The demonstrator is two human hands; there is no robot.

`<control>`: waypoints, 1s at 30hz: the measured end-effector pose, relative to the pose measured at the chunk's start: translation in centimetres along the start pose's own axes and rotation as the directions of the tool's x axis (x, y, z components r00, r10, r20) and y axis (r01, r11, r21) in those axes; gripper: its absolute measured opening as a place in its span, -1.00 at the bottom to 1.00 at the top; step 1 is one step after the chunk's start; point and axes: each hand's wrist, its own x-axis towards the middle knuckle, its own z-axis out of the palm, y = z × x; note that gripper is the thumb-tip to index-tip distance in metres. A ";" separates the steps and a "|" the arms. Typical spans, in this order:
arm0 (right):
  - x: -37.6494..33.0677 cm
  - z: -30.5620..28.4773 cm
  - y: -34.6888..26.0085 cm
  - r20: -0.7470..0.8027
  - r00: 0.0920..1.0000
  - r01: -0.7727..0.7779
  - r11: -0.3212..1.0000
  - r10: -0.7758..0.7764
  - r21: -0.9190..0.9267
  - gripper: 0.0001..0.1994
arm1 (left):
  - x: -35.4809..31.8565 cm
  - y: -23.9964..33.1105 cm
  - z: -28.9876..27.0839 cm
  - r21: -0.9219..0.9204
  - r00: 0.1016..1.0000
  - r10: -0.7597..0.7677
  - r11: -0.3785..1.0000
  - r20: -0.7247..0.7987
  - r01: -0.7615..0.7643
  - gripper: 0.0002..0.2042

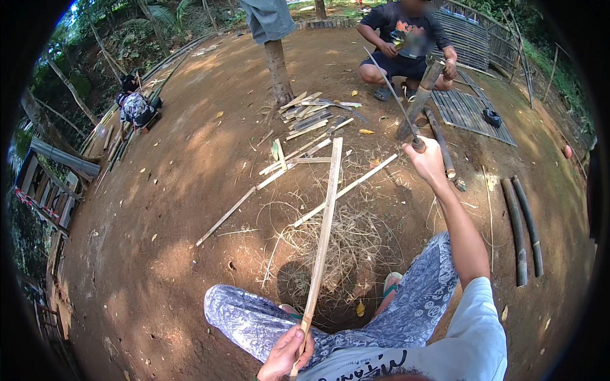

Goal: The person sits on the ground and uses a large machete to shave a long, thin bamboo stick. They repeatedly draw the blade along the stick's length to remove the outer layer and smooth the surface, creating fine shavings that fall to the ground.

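**Bamboo strip held over bare earth**

At the lower edge, the left hand (286, 354) is clamped on a long pale split-bamboo strip (323, 235), judged light, stiff and splintery, best gripped near its end. The right hand (427, 159) is closed round a thin dark-handled blade (391, 89).

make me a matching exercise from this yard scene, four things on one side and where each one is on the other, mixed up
Things:
1. long bamboo strip
2. long knife
3. woven bamboo mat
4. two dark poles

Places:
A. flat on the dirt in front of the crouching person
B. lying side by side on the ground at the right
C. held at its near end by the left hand
D. raised in the right hand

Pairs: 1-C, 2-D, 3-A, 4-B
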 end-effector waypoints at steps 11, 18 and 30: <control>-9.3 3.1 -6.0 0.263 0.846 0.463 0.884 -0.464 0.069 -0.87 | 5.3 2.1 0.5 -0.401 0.980 -0.102 0.901 0.171 0.164 -0.58; -11.0 4.0 -5.6 0.357 0.737 0.603 0.797 -0.573 0.036 -0.81 | 6.6 2.4 2.4 -0.026 0.997 0.014 1.000 -0.073 -0.016 -0.57; -8.0 1.8 -4.1 0.289 0.840 0.497 0.865 -0.460 -0.066 -0.89 | 4.0 0.2 1.8 0.147 0.994 0.111 0.983 -0.001 -0.109 -0.59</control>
